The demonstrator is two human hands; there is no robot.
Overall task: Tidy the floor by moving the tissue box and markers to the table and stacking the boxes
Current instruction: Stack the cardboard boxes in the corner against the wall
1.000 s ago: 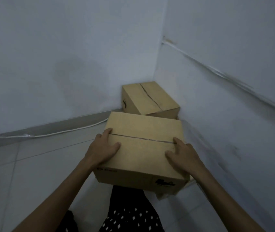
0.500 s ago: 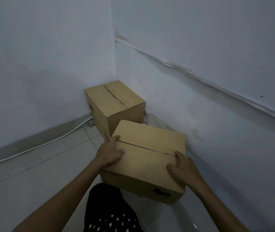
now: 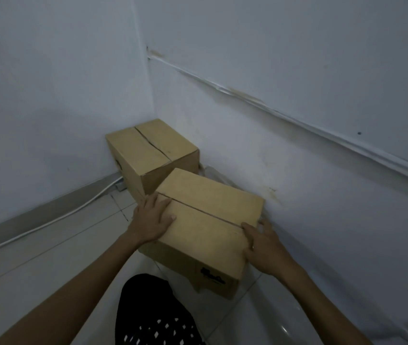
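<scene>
A brown cardboard box (image 3: pixel 210 220), flaps meeting along a seam, is gripped by the left hand (image 3: pixel 152 220) and right hand (image 3: pixel 264 245)

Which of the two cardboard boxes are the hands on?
The nearer box, with the black print on its side; left hand and right hand hold its edges. The corner box stands untouched.
</scene>
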